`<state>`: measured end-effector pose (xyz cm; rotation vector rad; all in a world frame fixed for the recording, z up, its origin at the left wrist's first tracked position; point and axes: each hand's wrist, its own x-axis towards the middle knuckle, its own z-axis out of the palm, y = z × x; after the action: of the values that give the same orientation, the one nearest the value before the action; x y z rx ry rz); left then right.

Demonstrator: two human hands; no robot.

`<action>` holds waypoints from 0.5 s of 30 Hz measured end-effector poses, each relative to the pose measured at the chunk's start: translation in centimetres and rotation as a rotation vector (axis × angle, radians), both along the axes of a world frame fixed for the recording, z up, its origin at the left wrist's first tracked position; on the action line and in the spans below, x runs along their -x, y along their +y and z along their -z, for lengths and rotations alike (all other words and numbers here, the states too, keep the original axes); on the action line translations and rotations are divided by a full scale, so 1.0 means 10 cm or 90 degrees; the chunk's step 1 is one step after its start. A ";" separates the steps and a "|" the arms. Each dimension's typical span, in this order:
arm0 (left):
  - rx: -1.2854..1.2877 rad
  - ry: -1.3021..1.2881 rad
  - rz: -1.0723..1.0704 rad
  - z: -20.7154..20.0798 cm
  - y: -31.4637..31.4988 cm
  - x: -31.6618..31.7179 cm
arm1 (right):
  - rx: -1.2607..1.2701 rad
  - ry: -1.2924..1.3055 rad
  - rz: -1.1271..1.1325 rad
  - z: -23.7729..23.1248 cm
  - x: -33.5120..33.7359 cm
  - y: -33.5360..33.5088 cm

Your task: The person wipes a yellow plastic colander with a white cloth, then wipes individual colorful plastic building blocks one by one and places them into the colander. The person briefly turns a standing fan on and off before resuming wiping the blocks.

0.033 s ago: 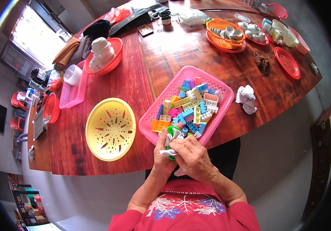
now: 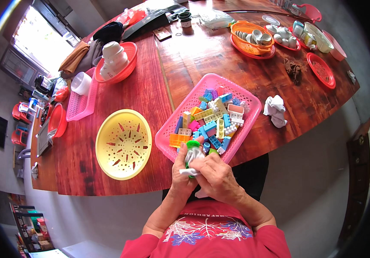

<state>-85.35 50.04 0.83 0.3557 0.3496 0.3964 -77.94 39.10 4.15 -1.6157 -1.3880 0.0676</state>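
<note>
My left hand [image 2: 180,172] is closed around a green plastic piece [image 2: 192,143], whose exact kind is hidden by my fingers and the cloth. Over that piece lies a white cloth [image 2: 195,155], pinched and pressed down by the fingers of my right hand [image 2: 216,175]. Both hands are just above the near edge of a pink perforated basket [image 2: 162,137]. Inside the basket are several toy building bricks [image 2: 210,125] in blue, yellow, white, orange and pink.
A yellow colander [image 2: 126,144] stands left of the basket, and a crumpled white cloth [image 2: 275,111] lies to its right. Farther left are a pink tray [image 2: 80,105] and a red basket [image 2: 126,73] with white cups. An orange basket [image 2: 251,48] of dishes sits far right.
The white cloth and the fingers of my right hand have shifted slightly over the green plastic piece. My left hand keeps its hold, and the basket is unmoved.
</note>
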 end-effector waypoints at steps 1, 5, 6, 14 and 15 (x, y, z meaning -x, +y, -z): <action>0.007 -0.025 -0.006 0.03 0.05 0.00 | -0.018 0.015 -0.033 -0.01 0.00 -0.03; -0.014 -0.015 -0.028 -0.09 0.05 0.00 | -0.006 0.332 -0.154 -0.11 -0.05 -0.16; -0.011 -0.016 -0.015 -0.09 0.05 0.00 | 0.019 0.477 -0.179 -0.16 -0.07 -0.21; -0.065 -0.005 -0.023 0.07 -0.05 0.10 | -0.044 -0.153 0.118 -0.07 0.02 0.13; -0.071 0.007 -0.021 0.05 -0.03 0.12 | -0.027 -0.150 0.104 -0.07 0.05 0.13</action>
<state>-86.53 49.75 0.28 0.4616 0.3446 0.4472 -78.48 40.42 4.84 -1.7377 -1.4165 -0.2540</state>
